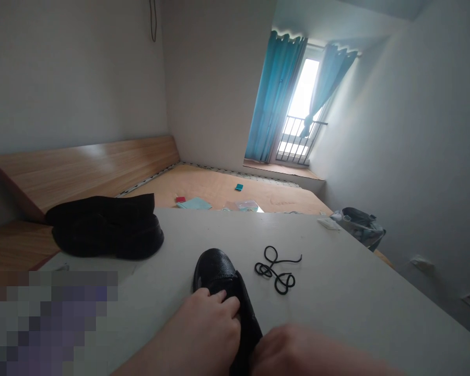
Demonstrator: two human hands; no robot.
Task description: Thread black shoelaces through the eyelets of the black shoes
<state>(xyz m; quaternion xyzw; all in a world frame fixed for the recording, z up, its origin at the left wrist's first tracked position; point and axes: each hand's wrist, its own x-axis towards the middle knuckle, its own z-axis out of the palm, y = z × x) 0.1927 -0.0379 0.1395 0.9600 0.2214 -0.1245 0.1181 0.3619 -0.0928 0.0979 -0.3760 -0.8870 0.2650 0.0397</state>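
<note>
Pale counter (337,303) under black leather shoe (215,271), black lace (276,270) just beside it; wooden bed (219,189), blue curtains (276,96) beyond; left hand (196,334) clenched on the shoe; right hand (301,350) at its edge, grip unclear.

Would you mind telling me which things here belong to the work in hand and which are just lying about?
In use: left hand, right hand, black leather shoe, black shoelace.
Lying about: black shoes, grey bag, teal packet.
</note>
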